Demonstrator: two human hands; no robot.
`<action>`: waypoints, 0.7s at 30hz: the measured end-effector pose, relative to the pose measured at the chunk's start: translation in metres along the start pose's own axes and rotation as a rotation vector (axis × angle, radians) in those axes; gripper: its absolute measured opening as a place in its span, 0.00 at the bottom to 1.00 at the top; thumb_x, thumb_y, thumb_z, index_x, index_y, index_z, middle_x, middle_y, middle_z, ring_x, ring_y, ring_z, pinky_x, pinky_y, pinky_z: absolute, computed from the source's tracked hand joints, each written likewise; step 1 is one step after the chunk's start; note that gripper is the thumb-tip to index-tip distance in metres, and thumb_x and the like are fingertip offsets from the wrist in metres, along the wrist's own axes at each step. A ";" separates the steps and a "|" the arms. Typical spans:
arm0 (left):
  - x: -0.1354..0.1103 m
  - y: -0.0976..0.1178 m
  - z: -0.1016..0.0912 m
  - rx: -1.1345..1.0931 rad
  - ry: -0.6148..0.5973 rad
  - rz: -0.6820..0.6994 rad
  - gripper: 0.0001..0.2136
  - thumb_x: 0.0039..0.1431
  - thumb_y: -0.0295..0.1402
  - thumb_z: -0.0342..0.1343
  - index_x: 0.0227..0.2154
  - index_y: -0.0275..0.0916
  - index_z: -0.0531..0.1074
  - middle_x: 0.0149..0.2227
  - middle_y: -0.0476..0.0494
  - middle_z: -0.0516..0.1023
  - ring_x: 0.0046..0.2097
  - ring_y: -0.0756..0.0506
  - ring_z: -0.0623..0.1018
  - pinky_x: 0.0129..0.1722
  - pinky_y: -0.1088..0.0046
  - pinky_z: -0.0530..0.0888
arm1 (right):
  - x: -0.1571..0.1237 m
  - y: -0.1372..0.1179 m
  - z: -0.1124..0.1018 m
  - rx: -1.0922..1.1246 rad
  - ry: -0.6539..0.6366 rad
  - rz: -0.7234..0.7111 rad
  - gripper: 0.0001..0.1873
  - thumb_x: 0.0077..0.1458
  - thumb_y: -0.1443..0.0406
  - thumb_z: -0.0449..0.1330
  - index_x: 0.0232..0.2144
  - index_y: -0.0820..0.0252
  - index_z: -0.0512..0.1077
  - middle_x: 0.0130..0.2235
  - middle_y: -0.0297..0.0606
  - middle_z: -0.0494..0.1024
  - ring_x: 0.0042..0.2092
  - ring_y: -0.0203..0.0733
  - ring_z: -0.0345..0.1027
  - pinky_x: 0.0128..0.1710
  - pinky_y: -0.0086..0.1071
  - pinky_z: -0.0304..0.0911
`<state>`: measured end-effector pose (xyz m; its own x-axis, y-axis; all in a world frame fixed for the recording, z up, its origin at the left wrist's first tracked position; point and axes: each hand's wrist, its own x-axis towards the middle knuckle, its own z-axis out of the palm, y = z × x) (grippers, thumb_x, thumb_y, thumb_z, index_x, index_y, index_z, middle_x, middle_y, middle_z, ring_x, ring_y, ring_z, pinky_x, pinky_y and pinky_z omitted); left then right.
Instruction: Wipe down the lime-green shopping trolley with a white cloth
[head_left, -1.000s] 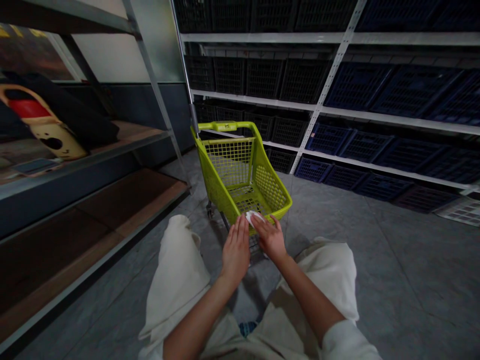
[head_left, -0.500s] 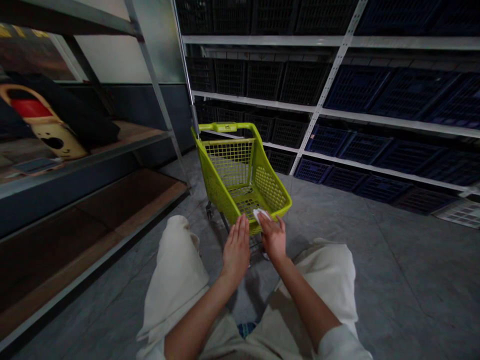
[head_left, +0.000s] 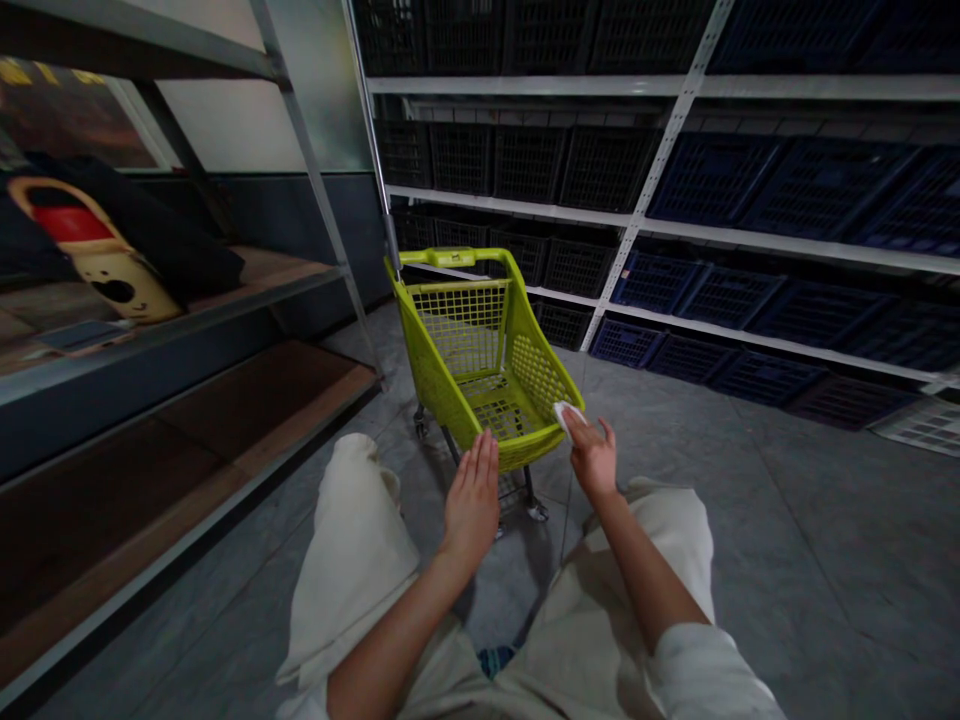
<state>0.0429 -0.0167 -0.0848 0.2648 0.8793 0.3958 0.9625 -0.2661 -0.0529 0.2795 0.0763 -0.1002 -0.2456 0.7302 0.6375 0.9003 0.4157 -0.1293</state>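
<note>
A yellow-green plastic shopping cart on small wheels stands on the floor between my knees and the racks. My left hand lies with its fingers stretched out against the near left part of the cart's front rim. At the front right corner of that rim, my right hand presses a small white cloth or tissue to the plastic. Its fingers partly cover the white piece. The inside of the basket shows its grid floor.
Racks with black crates and blue crates stand behind the cart. On the left, a metal-framed shelf bears a cream bottle with a red top, a flat phone-like thing and dark fabric. Grey floor extends right.
My right hand has slid to the right along the front rim with the white cloth, from near the middle to the right corner. My left hand stays in place.
</note>
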 end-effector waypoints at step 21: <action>0.001 0.007 0.004 -0.008 0.040 -0.023 0.33 0.60 0.20 0.44 0.69 0.25 0.48 0.72 0.32 0.50 0.73 0.41 0.47 0.70 0.60 0.56 | -0.001 0.013 -0.005 -0.003 -0.002 -0.011 0.43 0.45 0.79 0.49 0.63 0.53 0.64 0.62 0.39 0.73 0.64 0.41 0.65 0.67 0.43 0.41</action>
<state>0.0501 -0.0159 -0.0879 0.2399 0.8687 0.4334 0.9678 -0.2492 -0.0361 0.2936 0.0783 -0.0991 -0.2559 0.7267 0.6375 0.8987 0.4218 -0.1201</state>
